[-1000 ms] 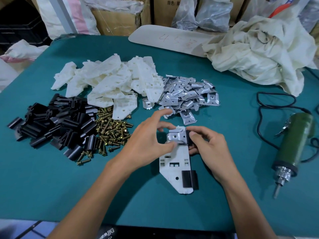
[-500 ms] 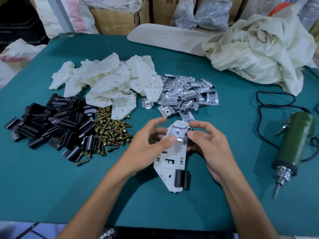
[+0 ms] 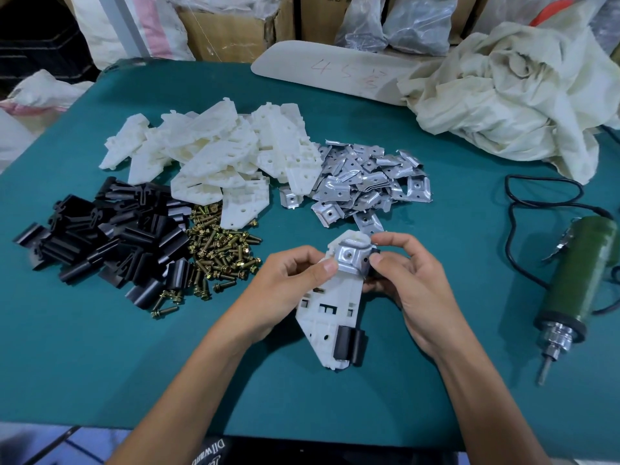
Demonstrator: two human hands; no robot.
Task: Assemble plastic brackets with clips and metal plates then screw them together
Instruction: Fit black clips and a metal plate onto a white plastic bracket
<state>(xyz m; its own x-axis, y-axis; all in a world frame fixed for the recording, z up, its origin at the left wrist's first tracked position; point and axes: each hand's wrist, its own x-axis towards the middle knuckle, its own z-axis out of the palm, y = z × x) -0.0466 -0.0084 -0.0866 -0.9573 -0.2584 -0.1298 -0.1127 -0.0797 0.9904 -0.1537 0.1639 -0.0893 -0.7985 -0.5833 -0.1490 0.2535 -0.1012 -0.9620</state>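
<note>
Bracket (image 3: 330,308) btwn both hands; fingers (image 3: 327,266) pinch plate (image 3: 353,256).

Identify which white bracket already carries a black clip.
The white bracket gripped by the left hand and right hand: a black clip sits on its near end. The loose brackets piled behind show none.

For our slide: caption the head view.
Left hand and right hand hold a metal plate on a white bracket bearing a black clip.
</note>
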